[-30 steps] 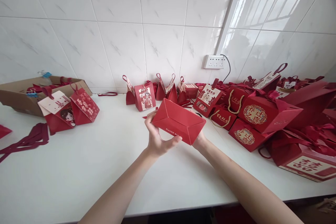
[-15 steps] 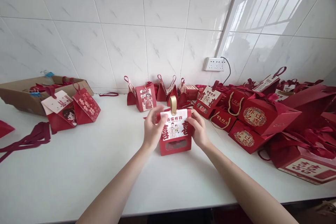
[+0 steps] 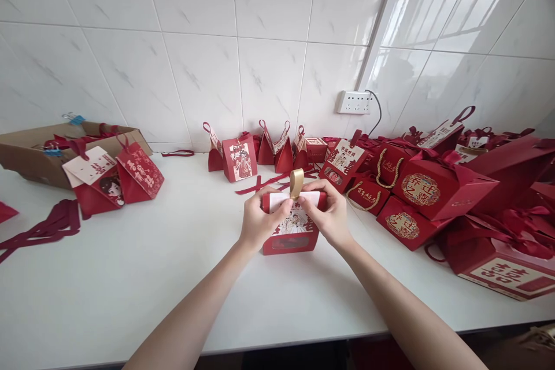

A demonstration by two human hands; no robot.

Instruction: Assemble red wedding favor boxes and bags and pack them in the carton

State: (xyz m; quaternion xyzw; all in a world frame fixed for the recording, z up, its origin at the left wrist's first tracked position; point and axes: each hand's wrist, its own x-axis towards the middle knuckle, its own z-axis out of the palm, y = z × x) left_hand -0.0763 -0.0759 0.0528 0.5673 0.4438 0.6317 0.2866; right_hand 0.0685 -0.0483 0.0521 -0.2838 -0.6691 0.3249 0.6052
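A red gift box (image 3: 289, 244) with a white printed front, a couple figure and a small window stands upright on the white table. From its top rises a gold ribbon loop (image 3: 296, 184). My left hand (image 3: 265, 215) grips the box's upper edge, its thumb on the front close to the ribbon's base. On the other side my right hand (image 3: 326, 213) does the same, thumb pressed near the ribbon and fingers behind the top. Both thumbs nearly meet just under the loop, and the fingertips behind the box are hidden.
Along the wall stand several small red boxes (image 3: 240, 159). Stacked red boxes (image 3: 422, 191) crowd the right side. At left are two red boxes (image 3: 141, 171), a cardboard tray (image 3: 30, 159) and dark red ribbons (image 3: 52, 225). A power strip (image 3: 354, 102) is on the wall.
Both hands have moved from the box's sides inward along its top, and the thumbs now press beside the ribbon's base. The box's top has tipped slightly toward me.
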